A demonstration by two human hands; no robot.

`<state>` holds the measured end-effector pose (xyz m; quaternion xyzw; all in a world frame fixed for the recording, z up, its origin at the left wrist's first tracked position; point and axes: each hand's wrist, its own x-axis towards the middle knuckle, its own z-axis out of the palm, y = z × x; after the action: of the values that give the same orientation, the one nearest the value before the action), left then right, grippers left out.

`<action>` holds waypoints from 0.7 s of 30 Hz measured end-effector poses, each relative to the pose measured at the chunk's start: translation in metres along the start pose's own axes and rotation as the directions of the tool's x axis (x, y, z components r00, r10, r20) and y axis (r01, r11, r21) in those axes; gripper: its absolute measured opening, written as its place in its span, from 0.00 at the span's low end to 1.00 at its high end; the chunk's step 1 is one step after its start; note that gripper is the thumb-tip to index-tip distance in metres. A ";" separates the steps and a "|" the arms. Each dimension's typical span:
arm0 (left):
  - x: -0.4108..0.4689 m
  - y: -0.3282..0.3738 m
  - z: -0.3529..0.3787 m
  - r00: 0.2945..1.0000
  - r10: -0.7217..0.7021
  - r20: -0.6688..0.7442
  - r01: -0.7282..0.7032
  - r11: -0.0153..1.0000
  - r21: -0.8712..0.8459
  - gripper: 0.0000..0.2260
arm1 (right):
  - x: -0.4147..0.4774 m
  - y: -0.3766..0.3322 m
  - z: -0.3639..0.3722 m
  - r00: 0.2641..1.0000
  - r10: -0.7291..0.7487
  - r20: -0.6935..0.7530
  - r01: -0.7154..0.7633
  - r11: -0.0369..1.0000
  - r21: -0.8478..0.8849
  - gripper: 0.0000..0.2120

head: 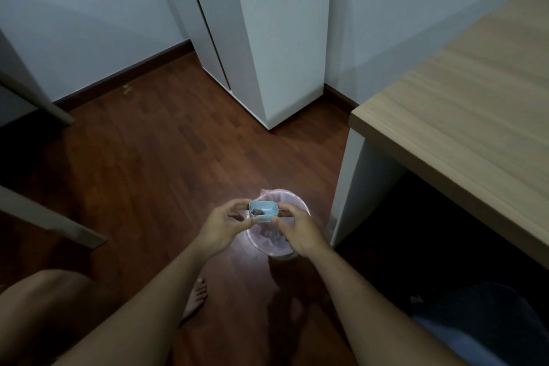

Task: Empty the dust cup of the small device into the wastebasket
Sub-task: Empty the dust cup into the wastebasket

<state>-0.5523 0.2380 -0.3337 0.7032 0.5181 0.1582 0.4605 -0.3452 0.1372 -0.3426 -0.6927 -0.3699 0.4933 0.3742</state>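
Lower centre of frame: both hands, left [221, 224] and right [298, 227], pinched the open dust cup [263, 211], upright, above the wastebasket [303, 208]. Dark debris remained inside; tipping was apparently still to come.

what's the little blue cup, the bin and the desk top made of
Dust cup: probably plastic, pale blue, smooth with thin moulded walls. Wastebasket: looks like translucent pink plastic, lined with a thin crinkled plastic bag. Desk top: light wood-grain board, matte, likely laminate rather than solid wood, though the picture cannot settle that.
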 end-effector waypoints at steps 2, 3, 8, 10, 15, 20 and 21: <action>0.002 -0.004 0.002 0.999 -0.048 0.015 0.049 0.998 -0.029 0.16 | 0.004 0.006 0.005 1.000 0.009 -0.029 -0.009 1.000 0.007 0.16; 0.002 -0.006 0.003 0.996 -0.078 0.031 0.079 0.996 -0.044 0.15 | 0.006 0.010 0.007 0.999 0.021 -0.044 -0.021 1.000 0.013 0.16; 0.007 -0.012 0.013 0.971 -0.227 0.069 0.234 0.965 -0.122 0.17 | 0.007 0.015 0.014 0.989 0.112 -0.097 -0.107 0.993 0.048 0.15; 0.013 -0.011 0.017 0.933 -0.353 0.076 0.360 0.925 -0.121 0.21 | 0.009 0.014 0.015 0.981 0.153 -0.119 -0.157 0.987 -0.022 0.17; 0.031 -0.004 0.025 0.790 -0.588 0.175 0.613 0.766 -0.195 0.34 | 0.016 0.013 0.014 0.967 0.197 -0.164 -0.215 0.971 -0.105 0.24; 0.033 0.030 0.029 0.734 -0.618 0.281 0.674 0.715 -0.188 0.25 | 0.022 0.008 0.001 0.968 0.178 -0.177 -0.208 0.964 -0.168 0.28; 0.032 0.038 0.027 0.736 -0.617 0.277 0.671 0.720 -0.177 0.25 | 0.021 0.006 -0.002 0.970 0.171 -0.173 -0.202 0.963 -0.179 0.28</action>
<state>-0.4977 0.2512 -0.3252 0.4218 0.6563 -0.0158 0.6254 -0.3370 0.1529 -0.3562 -0.7942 -0.3190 0.4322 0.2841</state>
